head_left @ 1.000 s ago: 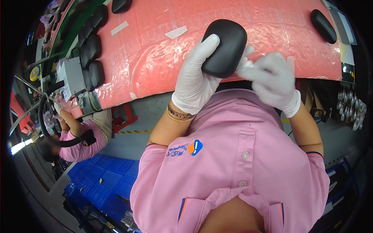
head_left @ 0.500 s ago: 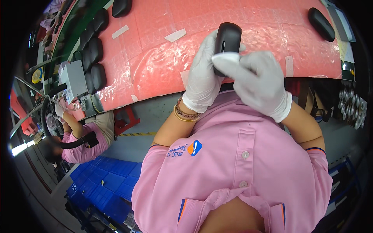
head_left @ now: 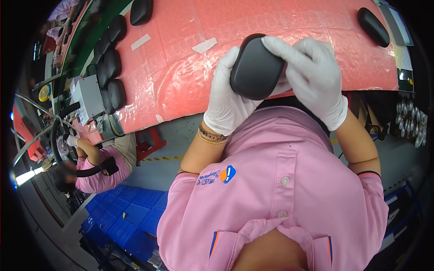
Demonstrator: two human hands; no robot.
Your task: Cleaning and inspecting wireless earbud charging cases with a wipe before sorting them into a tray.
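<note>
A smooth black case with rounded corners is held up over the near edge of the table, its broad face toward me. My left hand, in a white glove, wraps round its left side and lower edge. My gloved right hand is at the case's upper right, index fingertip pressed on the corner and the other fingers curled. Part of the right hand's grip is hidden behind the case. Similar black cases lie at the table's left side, one of them near the front, and another case lies far right.
Pink bubble wrap covers the table, with strips of tape stuck on it. A grey metal box with cables stands at the left edge. Beyond it a co-worker in a pink shirt works. Blue boxes are stacked behind at lower left.
The case has turned from its narrow, slotted edge to its broad face. My right hand has moved from across the case's lower part to its upper right corner.
</note>
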